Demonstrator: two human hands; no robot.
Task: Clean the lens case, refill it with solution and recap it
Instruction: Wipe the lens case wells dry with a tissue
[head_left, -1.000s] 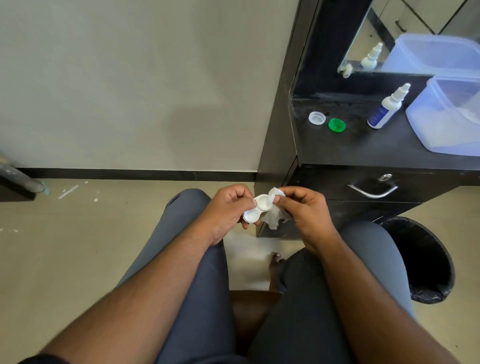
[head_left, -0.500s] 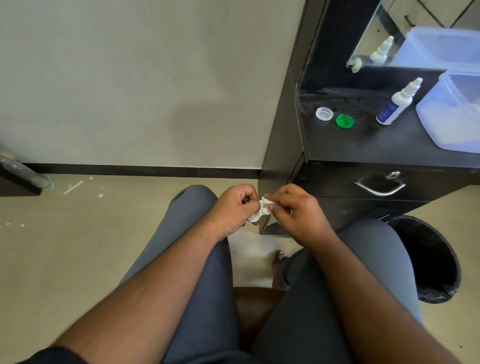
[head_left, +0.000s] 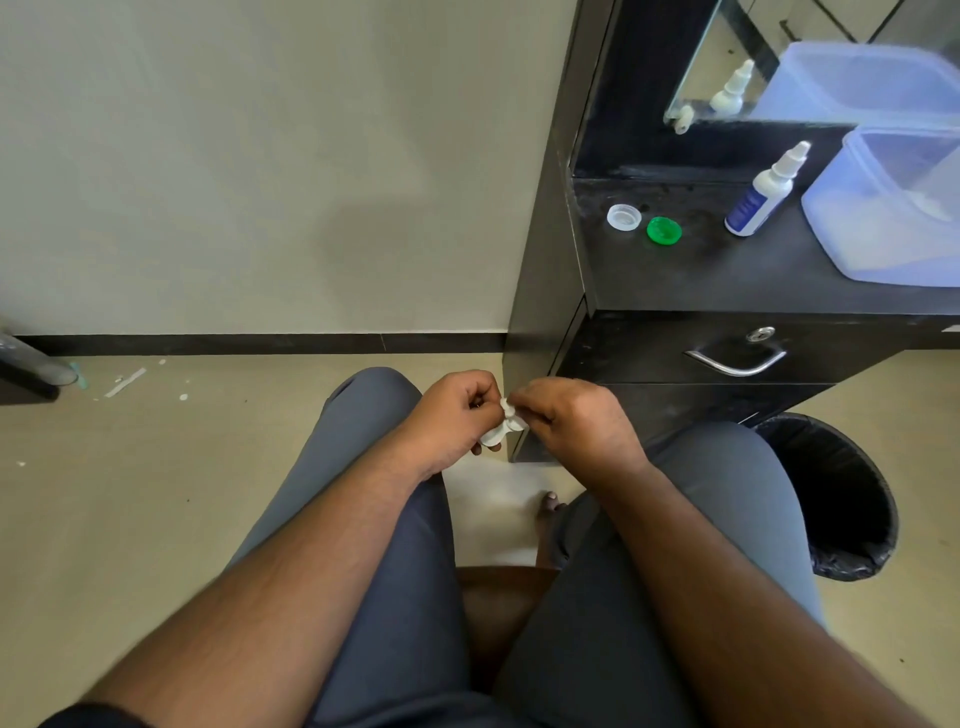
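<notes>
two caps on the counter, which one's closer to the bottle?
The green cap. It lies to the right of the white cap, on the side toward the bottle; the white one sits nearer the counter's left edge.

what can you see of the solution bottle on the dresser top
The solution bottle is small, of white plastic as it looks, with a dark blue label whose text is too small to read. A tapered white nozzle tops it, leaning up and to the right. It stands on the black dresser top, just left of the translucent tub and right of the green cap. No hand touches it.
</notes>
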